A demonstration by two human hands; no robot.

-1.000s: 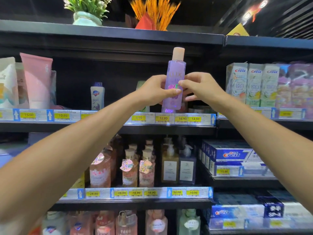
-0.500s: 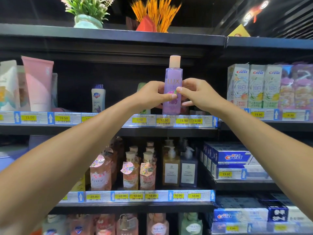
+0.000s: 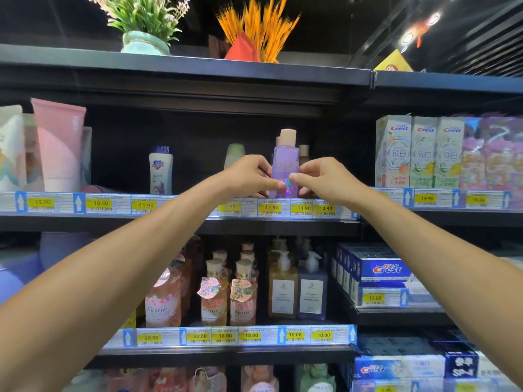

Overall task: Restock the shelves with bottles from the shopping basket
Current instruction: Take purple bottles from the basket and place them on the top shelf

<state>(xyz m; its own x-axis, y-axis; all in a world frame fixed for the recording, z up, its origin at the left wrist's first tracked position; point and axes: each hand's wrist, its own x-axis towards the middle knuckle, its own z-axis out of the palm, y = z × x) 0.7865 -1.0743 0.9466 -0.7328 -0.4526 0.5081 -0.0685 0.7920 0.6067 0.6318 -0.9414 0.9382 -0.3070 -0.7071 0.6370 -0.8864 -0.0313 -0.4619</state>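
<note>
- Dark shop shelving fills the view, yellow price tags along each front edge.
- Nearest, the left hand (image 3: 249, 176) and right hand (image 3: 322, 178) pinch the tall purple translucent bottle with a peach cap (image 3: 285, 165), fingers closed on its lower sides.
- Compared with a second ago, the bottle sits lower, at the black upper shelf's (image 3: 181, 222) front edge.
- Placement looks nearly finished; release comes next.
- Behind it stand similar capped bottles (image 3: 304, 154).

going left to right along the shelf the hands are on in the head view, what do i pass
pink tube → white bottle with blue cap → green-capped bottle → left hand → purple bottle held upright in both hands → right hand → toothpaste boxes
</note>
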